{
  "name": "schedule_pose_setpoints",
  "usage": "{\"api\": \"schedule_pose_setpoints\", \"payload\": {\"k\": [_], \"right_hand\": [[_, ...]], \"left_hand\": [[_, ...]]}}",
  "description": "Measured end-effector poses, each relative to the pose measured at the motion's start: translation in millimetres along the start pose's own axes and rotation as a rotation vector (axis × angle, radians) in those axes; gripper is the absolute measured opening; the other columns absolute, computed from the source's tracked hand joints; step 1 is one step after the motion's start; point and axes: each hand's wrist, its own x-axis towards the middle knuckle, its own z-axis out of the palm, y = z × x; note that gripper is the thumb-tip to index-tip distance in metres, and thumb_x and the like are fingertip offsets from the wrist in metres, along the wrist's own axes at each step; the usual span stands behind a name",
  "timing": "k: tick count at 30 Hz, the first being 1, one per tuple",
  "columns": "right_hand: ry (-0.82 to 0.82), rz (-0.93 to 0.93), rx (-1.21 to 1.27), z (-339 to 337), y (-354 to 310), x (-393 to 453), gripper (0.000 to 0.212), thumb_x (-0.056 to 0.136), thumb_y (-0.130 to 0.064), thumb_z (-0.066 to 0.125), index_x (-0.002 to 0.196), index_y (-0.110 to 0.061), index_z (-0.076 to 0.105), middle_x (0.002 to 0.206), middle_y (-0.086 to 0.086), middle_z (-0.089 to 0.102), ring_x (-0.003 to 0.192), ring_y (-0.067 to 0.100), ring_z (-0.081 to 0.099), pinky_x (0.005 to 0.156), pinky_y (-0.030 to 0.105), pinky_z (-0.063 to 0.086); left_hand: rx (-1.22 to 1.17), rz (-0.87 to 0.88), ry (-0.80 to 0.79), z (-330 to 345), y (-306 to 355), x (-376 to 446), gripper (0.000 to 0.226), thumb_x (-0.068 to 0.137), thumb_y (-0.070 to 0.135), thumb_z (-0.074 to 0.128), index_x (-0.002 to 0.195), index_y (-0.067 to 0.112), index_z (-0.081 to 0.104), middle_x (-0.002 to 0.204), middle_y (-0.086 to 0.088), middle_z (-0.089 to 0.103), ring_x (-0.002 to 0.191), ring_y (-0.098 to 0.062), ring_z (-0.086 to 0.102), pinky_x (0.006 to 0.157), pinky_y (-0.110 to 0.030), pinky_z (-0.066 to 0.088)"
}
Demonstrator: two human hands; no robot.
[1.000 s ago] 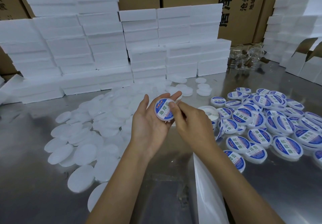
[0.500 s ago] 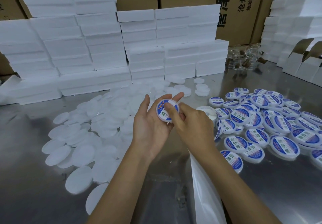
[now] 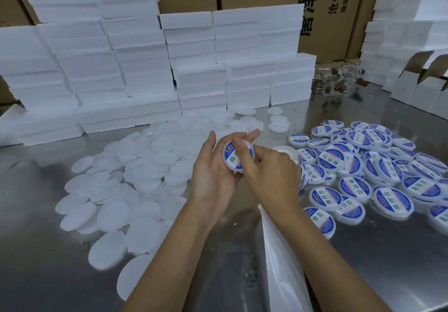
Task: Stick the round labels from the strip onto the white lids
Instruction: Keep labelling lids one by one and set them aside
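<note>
Person pressing a round label (image 3: 233,158) onto a white lid (image 3: 249,147) above the bench (image 3: 38,251).
The left hand (image 3: 213,178) is cradling the lid, its grip curling around the rim, while the right hand (image 3: 271,173) is rubbing the label with 1 extended finger, between piles of bare lids (image 3: 116,195) and labelled lids (image 3: 378,166).

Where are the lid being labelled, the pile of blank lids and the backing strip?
lid being labelled (image 3: 233,158), head view, on the label's white band left of the thumb.
pile of blank lids (image 3: 145,166), head view, mid-pile.
backing strip (image 3: 281,263), head view, on its glossy white face.
</note>
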Motion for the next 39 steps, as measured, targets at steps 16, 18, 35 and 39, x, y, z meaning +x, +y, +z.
{"api": "schedule_pose_setpoints", "payload": {"k": [16,18,35,39], "right_hand": [[-0.161,0.001,0.284,4,-2,-1,0.051,0.091,-0.064,0.05,0.062,-0.025,0.038,0.055,-0.015,0.05,0.055,0.01,0.047,0.055,0.033,0.036],[-0.131,0.019,0.315,2,1,2,0.046,0.1,-0.052,0.045,0.06,-0.032,0.036,0.052,-0.015,0.049,0.055,0.008,0.044,0.056,0.033,0.033],[-0.394,-0.01,0.545,-19,11,8,0.049,0.1,-0.043,0.052,0.071,-0.004,0.057,0.061,0.009,0.051,0.057,0.007,0.043,0.058,0.023,0.037],[-0.128,0.095,0.626,-30,20,15,0.044,0.1,-0.041,0.055,0.065,-0.014,0.058,0.051,-0.01,0.046,0.048,0.002,0.039,0.049,0.016,0.033]], "left_hand": [[0.264,0.118,0.141,-5,3,3,0.029,0.11,0.025,0.034,0.125,0.014,0.057,0.127,-0.005,0.071,0.109,-0.022,0.069,0.094,-0.035,0.054],[0.413,0.139,0.158,-5,2,3,0.025,0.108,0.02,0.042,0.126,0.02,0.059,0.123,-0.004,0.072,0.109,-0.021,0.07,0.09,-0.031,0.056],[0.495,0.298,0.403,-7,1,-1,0.02,0.101,0.031,0.06,0.104,0.023,0.078,0.093,-0.001,0.079,0.082,-0.022,0.076,0.061,-0.026,0.06],[0.442,0.136,0.35,-10,4,0,0.035,0.106,0.048,0.042,0.122,0.03,0.067,0.097,-0.004,0.079,0.082,-0.029,0.077,0.055,-0.029,0.059]]}}
